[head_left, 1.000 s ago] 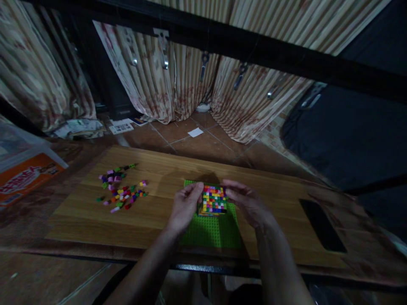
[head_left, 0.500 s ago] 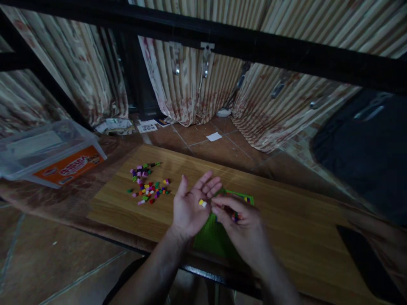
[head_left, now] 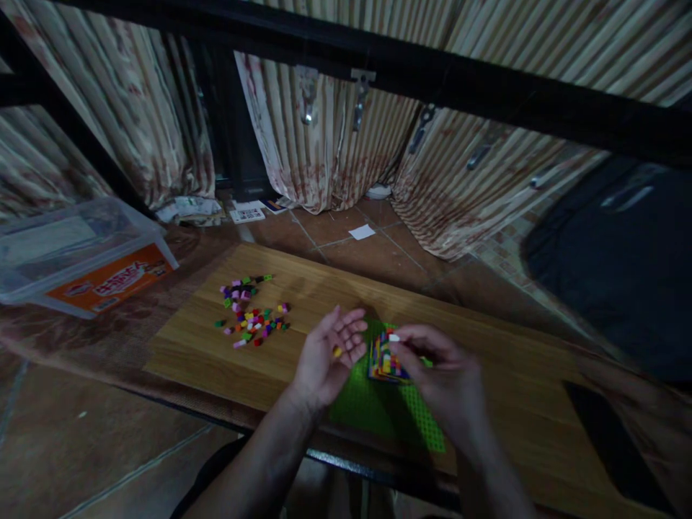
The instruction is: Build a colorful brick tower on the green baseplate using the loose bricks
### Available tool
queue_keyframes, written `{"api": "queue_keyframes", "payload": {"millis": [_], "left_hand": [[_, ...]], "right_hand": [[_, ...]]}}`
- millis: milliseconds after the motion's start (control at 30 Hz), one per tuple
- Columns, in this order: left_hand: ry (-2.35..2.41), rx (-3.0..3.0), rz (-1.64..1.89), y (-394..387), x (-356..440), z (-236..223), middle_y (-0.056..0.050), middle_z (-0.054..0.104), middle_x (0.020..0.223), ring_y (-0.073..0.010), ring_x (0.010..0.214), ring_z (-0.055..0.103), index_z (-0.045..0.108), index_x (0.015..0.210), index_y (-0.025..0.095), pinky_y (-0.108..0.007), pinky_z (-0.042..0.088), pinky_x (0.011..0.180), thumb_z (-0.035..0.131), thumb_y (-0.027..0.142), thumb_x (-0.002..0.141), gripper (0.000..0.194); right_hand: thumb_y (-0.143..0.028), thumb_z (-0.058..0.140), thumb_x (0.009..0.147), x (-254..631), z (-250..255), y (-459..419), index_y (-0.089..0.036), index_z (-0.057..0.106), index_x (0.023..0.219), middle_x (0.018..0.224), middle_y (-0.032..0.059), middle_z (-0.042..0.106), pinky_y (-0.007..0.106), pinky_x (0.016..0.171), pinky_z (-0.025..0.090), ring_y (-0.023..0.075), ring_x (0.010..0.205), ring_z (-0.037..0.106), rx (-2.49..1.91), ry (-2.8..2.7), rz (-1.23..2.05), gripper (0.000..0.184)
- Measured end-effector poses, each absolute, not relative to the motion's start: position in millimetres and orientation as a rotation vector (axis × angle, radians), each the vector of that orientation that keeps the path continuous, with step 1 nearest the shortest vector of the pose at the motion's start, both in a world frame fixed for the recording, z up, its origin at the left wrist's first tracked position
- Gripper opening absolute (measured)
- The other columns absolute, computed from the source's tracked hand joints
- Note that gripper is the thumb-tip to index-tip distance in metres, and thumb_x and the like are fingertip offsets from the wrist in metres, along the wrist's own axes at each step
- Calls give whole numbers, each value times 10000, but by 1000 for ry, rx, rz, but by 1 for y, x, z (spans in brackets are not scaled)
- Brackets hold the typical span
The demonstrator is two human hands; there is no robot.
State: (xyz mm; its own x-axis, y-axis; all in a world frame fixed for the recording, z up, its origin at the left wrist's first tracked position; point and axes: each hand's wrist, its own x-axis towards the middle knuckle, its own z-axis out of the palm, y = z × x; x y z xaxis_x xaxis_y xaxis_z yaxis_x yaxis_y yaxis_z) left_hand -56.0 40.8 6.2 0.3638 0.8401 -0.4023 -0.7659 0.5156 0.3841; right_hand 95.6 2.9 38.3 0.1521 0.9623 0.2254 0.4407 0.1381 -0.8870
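Note:
My left hand [head_left: 327, 360] is palm up with loosely curled fingers, and a small yellow toy brick [head_left: 337, 352] rests in it. Between the thumb and fingertips of my right hand [head_left: 440, 367] is a white toy brick [head_left: 394, 337]. That brick is over the far part of a multicoloured brick build [head_left: 383, 362]; whether it touches cannot be told. The build stands on a green studded baseplate [head_left: 362, 404], which my right hand and its shadow partly cover.
Loose coloured bricks [head_left: 254, 321] lie scattered at the left of the wooden board [head_left: 200, 346]. A clear plastic box [head_left: 108, 270] with an orange label stands further left. At the right end is a flat black object [head_left: 610, 440]. Striped curtains [head_left: 335, 144] hang behind.
My right hand has moved away from my left palm to the build, carrying the white brick. The yellow brick stays in my left hand, whose fingers have curled more.

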Motion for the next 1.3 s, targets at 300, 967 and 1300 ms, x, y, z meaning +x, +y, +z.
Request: {"api": "queue_keyframes", "payload": {"millis": [300, 967, 1300], "left_hand": [[771, 373, 969, 38, -45, 1, 54, 436, 544, -8, 401, 213, 688, 805, 117, -182, 117, 397, 695, 282, 677, 209], [1022, 929, 1123, 38, -26, -8, -11, 662, 717, -130, 682, 566, 703, 771, 148, -236, 428, 675, 668, 264, 721, 131], [1017, 930, 1090, 39, -24, -8, -4, 658, 719, -121, 670, 561, 699, 778, 150, -230, 433, 660, 667, 276, 719, 143]], "right_hand": [[-339, 740, 687, 160, 35, 3, -210, 712, 784, 743, 20, 705, 300, 648, 517, 167, 693, 635, -1573, -1282, 767, 164], [-158, 584, 794, 135, 35, 3, -206, 682, 782, 775, 12, 603, 267, 639, 446, 130, 654, 569, -1754, -1811, 347, 110], [-201, 625, 780, 144, 32, 4, -207, 701, 830, 791, 3, 614, 253, 592, 436, 114, 610, 544, -1761, -1714, 454, 92]]}}
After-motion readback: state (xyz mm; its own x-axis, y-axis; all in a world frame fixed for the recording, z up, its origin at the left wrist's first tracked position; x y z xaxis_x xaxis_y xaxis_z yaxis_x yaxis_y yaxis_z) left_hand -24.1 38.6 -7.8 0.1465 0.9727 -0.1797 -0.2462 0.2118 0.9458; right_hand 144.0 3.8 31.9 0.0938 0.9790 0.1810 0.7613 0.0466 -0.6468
